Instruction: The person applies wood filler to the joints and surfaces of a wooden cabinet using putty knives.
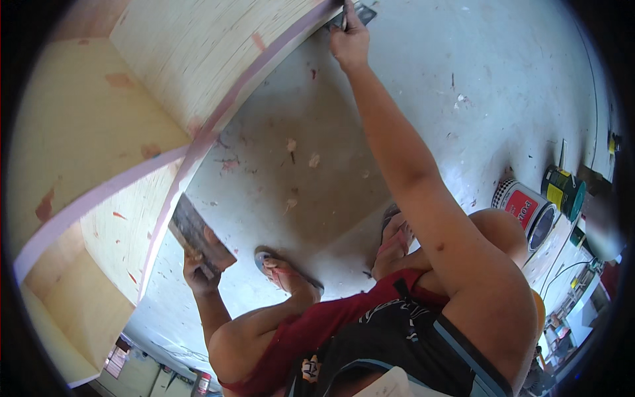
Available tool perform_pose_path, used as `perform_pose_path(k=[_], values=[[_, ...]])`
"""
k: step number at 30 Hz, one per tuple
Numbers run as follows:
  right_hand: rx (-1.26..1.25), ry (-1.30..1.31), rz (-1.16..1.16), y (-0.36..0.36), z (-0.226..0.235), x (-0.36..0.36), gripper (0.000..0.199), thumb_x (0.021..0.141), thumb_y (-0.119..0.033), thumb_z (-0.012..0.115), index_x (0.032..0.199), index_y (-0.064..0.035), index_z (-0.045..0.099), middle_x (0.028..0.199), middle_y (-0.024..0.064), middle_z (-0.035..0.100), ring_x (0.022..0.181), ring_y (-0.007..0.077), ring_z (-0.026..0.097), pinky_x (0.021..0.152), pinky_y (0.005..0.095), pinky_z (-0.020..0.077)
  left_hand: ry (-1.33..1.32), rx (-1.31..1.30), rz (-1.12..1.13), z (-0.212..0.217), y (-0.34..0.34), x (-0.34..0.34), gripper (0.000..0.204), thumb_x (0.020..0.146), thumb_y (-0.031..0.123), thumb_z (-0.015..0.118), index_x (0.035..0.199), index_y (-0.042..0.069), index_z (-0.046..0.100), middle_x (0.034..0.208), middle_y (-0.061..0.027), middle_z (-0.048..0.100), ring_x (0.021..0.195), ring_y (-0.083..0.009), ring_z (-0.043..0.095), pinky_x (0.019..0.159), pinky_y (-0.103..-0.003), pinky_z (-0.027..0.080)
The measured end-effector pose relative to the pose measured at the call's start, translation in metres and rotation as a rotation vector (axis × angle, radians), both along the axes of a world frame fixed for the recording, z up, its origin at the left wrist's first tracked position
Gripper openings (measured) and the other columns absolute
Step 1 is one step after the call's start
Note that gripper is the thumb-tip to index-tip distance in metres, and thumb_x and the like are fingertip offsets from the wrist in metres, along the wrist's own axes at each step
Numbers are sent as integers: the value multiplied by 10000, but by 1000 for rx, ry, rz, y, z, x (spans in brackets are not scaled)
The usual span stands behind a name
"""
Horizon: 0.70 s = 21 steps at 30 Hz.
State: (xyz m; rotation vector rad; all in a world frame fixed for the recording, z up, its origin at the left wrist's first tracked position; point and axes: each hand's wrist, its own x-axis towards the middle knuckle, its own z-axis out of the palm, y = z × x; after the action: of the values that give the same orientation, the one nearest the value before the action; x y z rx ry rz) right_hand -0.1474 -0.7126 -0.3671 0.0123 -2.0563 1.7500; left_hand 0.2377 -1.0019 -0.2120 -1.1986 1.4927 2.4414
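Note:
My left hand [200,272] is closed around a wide, flat filler plate [198,231], smeared grey with a lump of pinkish-brown paste on it. The plate is held beside the edge of a pale plywood cabinet [192,66]. My right arm reaches far forward, and my right hand [350,45] is closed on a putty knife [362,13] with a dark, flat blade. That blade is by the far end of the cabinet's long pinkish front edge [238,99]. Reddish filler patches mark the plywood in several places.
Paint-spotted grey floor [317,178] spreads under me, with scraps of dried filler on it. My sandalled feet [288,272] stand there. At the right are a red-and-white can [526,205], a green can [564,188] and a cable. A cabinet divider [99,192] juts out at left.

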Motion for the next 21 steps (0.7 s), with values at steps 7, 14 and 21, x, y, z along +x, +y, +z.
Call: perform_pose_path(k=[7,14,21], values=[[-87,-107,79,-109,-1,110,459,739,-48,549,1197,-34,526,898,77,628,808,166,584,778,254,441,110,96,43,-14,-20,25,637,652,102,545,1231,-58,333,1093,-198,517,927,-295,579,741,-351,527],[-426,-433,391,-148,-6,198,434,737,61,531,1167,18,498,1019,79,600,916,190,583,851,270,424,156,162,181,-8,-29,65,531,695,114,543,1185,-32,400,1035,-158,546,897,-254,582,769,-381,496],[-874,-647,829,-169,100,281,286,721,97,579,991,4,566,962,70,600,871,181,598,755,297,490,313,273,299,-14,-59,79,380,757,113,535,1111,-2,459,999,-110,571,892,-232,590,742,-381,505]])
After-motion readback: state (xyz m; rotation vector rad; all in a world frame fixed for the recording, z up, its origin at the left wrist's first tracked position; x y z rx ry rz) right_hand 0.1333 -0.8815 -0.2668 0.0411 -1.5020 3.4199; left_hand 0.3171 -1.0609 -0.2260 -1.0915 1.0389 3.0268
